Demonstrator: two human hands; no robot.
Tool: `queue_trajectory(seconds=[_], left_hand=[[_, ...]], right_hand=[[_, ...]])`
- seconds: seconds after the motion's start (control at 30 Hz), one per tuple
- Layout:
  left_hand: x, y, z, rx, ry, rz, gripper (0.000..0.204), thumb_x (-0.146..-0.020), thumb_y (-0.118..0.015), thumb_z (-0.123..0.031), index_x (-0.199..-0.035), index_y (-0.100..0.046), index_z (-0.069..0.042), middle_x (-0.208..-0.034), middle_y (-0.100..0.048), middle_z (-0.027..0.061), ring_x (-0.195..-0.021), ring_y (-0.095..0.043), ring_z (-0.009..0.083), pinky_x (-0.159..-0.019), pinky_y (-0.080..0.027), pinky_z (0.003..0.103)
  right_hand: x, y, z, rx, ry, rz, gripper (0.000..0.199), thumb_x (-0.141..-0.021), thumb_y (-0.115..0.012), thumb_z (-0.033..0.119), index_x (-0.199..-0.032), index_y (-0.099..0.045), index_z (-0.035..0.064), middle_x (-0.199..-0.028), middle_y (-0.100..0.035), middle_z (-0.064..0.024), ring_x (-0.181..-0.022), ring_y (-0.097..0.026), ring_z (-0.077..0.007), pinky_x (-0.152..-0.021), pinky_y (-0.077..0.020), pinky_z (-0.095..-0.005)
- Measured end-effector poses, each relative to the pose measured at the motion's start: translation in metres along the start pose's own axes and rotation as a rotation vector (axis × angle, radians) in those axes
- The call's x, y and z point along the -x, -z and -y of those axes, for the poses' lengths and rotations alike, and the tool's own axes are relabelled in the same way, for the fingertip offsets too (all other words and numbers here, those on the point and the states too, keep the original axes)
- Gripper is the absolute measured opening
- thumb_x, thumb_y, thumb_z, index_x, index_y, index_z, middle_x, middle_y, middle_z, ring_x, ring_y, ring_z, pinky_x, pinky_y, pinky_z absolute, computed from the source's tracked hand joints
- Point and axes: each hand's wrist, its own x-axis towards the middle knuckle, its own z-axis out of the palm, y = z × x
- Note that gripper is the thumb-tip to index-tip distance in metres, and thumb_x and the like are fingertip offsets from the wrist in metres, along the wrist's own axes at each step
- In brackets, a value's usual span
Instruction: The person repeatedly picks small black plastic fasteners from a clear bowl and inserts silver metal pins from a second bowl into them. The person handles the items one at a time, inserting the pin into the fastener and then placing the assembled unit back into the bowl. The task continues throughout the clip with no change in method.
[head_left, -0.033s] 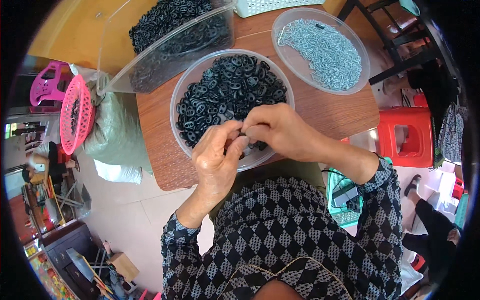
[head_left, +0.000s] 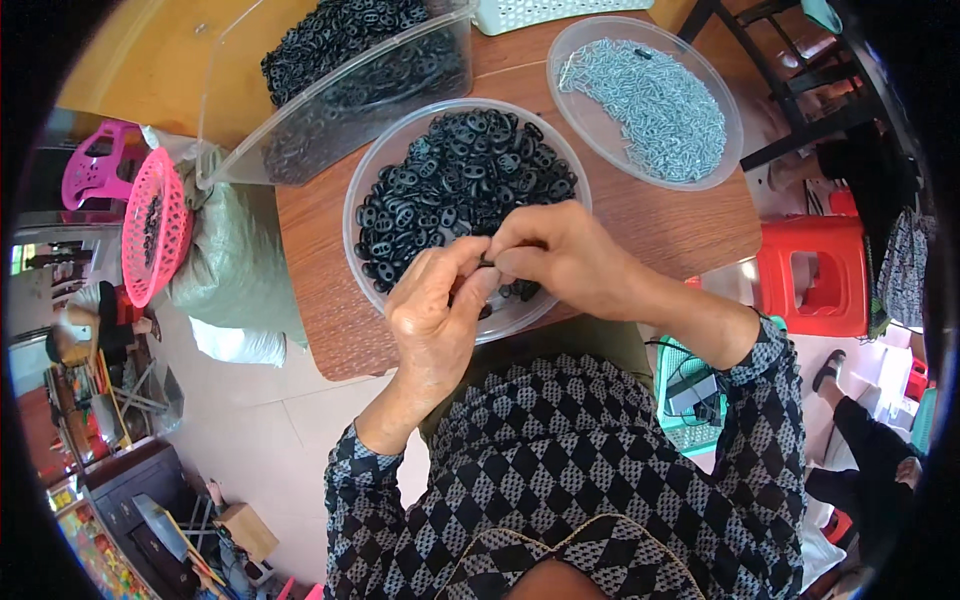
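Head view, looking straight down at two bare hands meeting over the near rim of a round clear bowl [head_left: 362, 190]. The left hand [head_left: 435, 310] comes up from the lower edge, fingers curled, thumb and forefinger pinched together at their tips. The right hand [head_left: 560, 255] reaches in from the right and its fingertips press against those of the left. Between the two sets of fingertips sits a small dark piece [head_left: 488, 262], gripped from both sides and mostly hidden, so its exact shape cannot be told. Directly under and beyond the hands, the bowl is heaped with small black oval parts [head_left: 450, 180], each with holes through it. The bowl stands on a brown wooden table [head_left: 320, 290], near its front edge. Farther back and to the right lies a second clear bowl [head_left: 735, 130], shallower, filled with small silvery metal bits [head_left: 650, 100]. Back and to the left, a clear rectangular tub [head_left: 250, 120] holds more black parts. Left of the table, a grey-green sack [head_left: 225, 260] leans against the edge, with a pink basket [head_left: 150, 230] just beside it. To the right of the table stands a red plastic stool [head_left: 815, 275]. Both forearms wear sleeves in a black and grey diamond check.
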Motion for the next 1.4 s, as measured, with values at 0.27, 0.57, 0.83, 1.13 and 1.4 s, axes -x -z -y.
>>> queue_trajectory(seconds=[0.27, 0.57, 0.83, 1.13, 1.4], left_hand=[[-0.008, 0.01, -0.001, 0.57, 0.505, -0.007, 0.009, -0.081, -0.061, 0.003, -0.09, -0.061, 0.005, -0.078, -0.062, 0.0079, -0.062, -0.056, 0.0104, -0.057, -0.045, 0.02], [-0.002, 0.009, 0.007, 0.551, 0.479, 0.028, 0.01, -0.083, -0.062, -0.003, -0.09, -0.062, 0.004, -0.073, -0.063, 0.0084, -0.059, -0.057, 0.0112, -0.053, -0.045, 0.02], [0.001, 0.013, 0.01, 0.665, 0.489, 0.099, 0.012, -0.083, -0.063, -0.007, -0.09, -0.062, 0.003, -0.073, -0.063, 0.0096, -0.057, -0.057, 0.0119, -0.054, -0.047, 0.022], [0.002, 0.016, 0.014, 0.688, 0.46, 0.072, 0.014, -0.078, -0.067, -0.003, -0.088, -0.06, 0.004, -0.074, -0.063, 0.0115, -0.06, -0.059, 0.0152, -0.053, -0.049, 0.025], [0.005, 0.02, 0.014, 0.616, 0.462, 0.074, 0.014, -0.079, -0.066, 0.0, -0.091, -0.06, 0.005, -0.075, -0.063, 0.0109, -0.06, -0.056, 0.0125, -0.056, -0.047, 0.022]], right_hand=[[0.005, 0.026, 0.001, 0.035, 0.149, -0.352, 0.011, -0.077, -0.059, 0.004, -0.084, -0.064, -0.0038, -0.072, -0.064, -0.0097, -0.066, -0.059, -0.013, -0.06, -0.0459, -0.0265], [0.012, 0.113, -0.028, 0.461, 0.091, -0.637, 0.01, -0.077, -0.061, 0.006, -0.082, -0.066, 0.0, -0.073, -0.066, -0.0122, -0.067, -0.062, -0.02, -0.062, -0.0476, -0.0321], [-0.018, 0.119, -0.062, 1.075, 0.308, -0.506, 0.008, -0.069, -0.059, 0.004, -0.074, -0.065, 0.0037, -0.076, -0.063, -0.0126, -0.079, -0.057, -0.0325, -0.068, -0.0452, -0.0439], [-0.034, 0.111, -0.055, 0.986, 0.283, -0.365, 0.004, -0.069, -0.061, 0.007, -0.071, -0.063, 0.0047, -0.073, -0.059, -0.0128, -0.078, -0.056, -0.0312, -0.068, -0.0446, -0.0422], [-0.051, 0.092, -0.064, 1.11, 0.399, -0.349, 0.012, -0.073, -0.057, 0.009, -0.063, -0.056, 0.0007, -0.072, -0.058, -0.0163, -0.076, -0.055, -0.0338, -0.065, -0.0456, -0.0437]])
